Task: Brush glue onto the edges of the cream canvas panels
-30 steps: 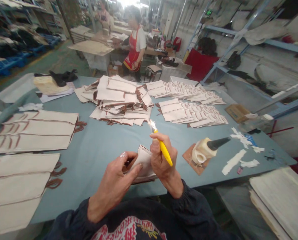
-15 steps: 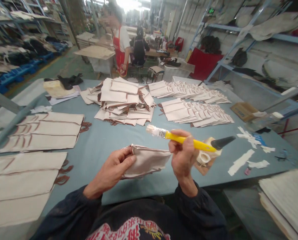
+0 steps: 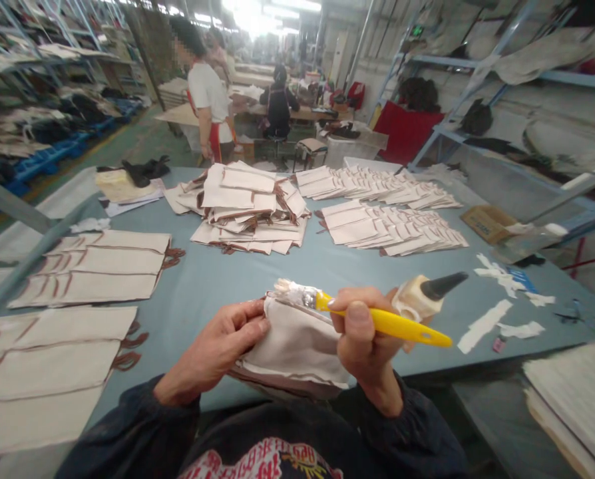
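Note:
My left hand (image 3: pixel 222 342) pinches the left end of a cream fabric pouch (image 3: pixel 297 339) between thumb and fingers, close to my body. In my right hand (image 3: pixel 370 332) is a paintbrush (image 3: pixel 402 326) with a yellow handle, its white-coated bristles lying along the pouch's upper edge near my left fingertips. The right fingers also lie by the pouch's right end; whether they grip it I cannot tell. Just beyond my right hand stands a cream container with a dark pointed tip (image 3: pixel 420 299), partly hidden by the hand.
Cream pouches with brown trim lie in a heap (image 3: pixel 250 209), in rows at the right (image 3: pixel 392 226) and at the left (image 3: pixel 102 273). White fabric strips (image 3: pixel 484 326) and a cardboard box (image 3: pixel 487 223) are on the right. Two people (image 3: pixel 210 100) are beyond the blue-grey table (image 3: pixel 188 266).
The paintbrush has come down and left, from above the pouch onto its top edge. More of the pouch's face now shows. The standing person in the background has moved left.

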A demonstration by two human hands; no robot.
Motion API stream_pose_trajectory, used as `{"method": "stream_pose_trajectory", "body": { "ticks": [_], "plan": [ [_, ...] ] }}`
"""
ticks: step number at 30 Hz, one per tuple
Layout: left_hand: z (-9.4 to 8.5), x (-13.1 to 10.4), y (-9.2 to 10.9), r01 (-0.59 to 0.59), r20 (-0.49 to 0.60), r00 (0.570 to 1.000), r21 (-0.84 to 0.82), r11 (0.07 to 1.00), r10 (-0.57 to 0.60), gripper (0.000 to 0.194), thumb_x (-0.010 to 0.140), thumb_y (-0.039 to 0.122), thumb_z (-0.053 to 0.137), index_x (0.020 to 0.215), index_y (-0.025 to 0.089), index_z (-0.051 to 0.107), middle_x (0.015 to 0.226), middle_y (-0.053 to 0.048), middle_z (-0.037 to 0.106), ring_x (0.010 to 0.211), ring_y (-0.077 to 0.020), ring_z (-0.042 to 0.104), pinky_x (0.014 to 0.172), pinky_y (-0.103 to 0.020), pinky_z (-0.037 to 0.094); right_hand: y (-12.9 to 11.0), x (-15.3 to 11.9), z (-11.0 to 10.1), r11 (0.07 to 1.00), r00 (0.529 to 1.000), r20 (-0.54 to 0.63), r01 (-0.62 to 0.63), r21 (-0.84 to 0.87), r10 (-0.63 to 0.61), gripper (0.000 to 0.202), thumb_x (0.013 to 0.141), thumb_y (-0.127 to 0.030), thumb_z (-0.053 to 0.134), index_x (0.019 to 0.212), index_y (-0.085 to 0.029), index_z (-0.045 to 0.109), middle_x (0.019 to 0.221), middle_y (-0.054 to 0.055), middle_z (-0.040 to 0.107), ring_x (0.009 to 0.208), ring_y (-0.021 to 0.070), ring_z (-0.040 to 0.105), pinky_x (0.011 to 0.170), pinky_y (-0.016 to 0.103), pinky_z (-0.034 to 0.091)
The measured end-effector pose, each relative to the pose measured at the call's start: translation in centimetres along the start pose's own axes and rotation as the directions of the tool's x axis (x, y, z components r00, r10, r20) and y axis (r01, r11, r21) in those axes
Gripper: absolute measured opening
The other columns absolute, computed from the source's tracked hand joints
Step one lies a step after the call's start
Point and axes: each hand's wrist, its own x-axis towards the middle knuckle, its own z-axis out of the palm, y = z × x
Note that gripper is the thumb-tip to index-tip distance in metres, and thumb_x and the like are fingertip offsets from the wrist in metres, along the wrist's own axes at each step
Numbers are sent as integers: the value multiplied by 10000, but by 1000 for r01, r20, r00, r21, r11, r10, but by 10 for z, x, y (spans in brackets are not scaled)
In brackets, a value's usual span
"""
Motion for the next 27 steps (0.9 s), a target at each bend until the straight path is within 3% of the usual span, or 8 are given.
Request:
{"method": "stream_pose_trajectory", "body": {
  "ticks": [5,9,14,17,19,22,25,27],
  "plan": [
    [0,-1,-3,-18,-15,1000,-2,1000,18,464,835,389,817,1221,145,738,911,-71,769,719,-137,639,661,-190,499,-7,-3,0,1000,993,117,-11,-24,13,220,1000,-308,538,862,-232,691,689,-2,696,503,124,582,511,266,481],
    [2,-1,-6,-14,-51,999,4,1000,14,482,803,418,834,1184,137,745,888,-65,756,686,-129,619,661,-203,504,-7,-5,3,997,995,71,-61,-47,64,243,1011,-319,508,876,-221,685,707,22,711,589,153,658,549,280,519],
    [0,-2,-9,-31,-81,996,54,998,35,498,808,442,814,1180,121,730,870,-63,738,652,-119,585,600,-193,472,-7,-6,6,995,982,183,62,-80,-47,225,999,-283,523,843,-236,679,703,2,726,589,144,671,572,267,526],
    [-5,-4,-11,-58,-74,995,93,994,65,403,861,416,745,1147,133,729,831,-50,725,681,-143,619,677,-243,524,-4,-6,5,996,996,88,18,-89,-10,194,997,-278,542,874,-232,685,696,-8,707,507,115,590,489,247,451],
    [-8,-6,-14,-129,-79,985,250,960,153,257,908,343,664,1050,143,741,799,-35,709,718,-154,637,698,-244,523,-7,-6,2,999,999,5,-38,-5,38,191,1001,-298,553,880,-231,684,648,-27,657,445,93,506,438,232,388],
    [-10,-9,-18,-302,-33,915,607,735,403,184,924,168,539,852,159,707,753,-5,672,686,-126,608,646,-205,475,-19,-4,-1,986,983,-126,-118,115,132,248,1015,-327,545,821,-226,662,549,-63,537,385,72,408,375,205,299],
    [-9,-8,-23,-476,145,759,789,389,634,244,895,43,479,732,179,600,668,24,576,613,-105,532,606,-202,439,-30,-1,-1,964,951,-179,-229,135,251,303,1019,-340,533,767,-211,640,498,-79,455,359,64,357,342,192,239],
    [-8,-5,-27,-550,283,666,812,198,691,257,895,3,474,743,188,566,660,21,546,646,-123,536,654,-225,460,-32,-2,0,948,940,-156,-283,142,304,317,1013,-347,535,748,-204,636,486,-84,423,353,61,340,335,192,223]
  ]
}}
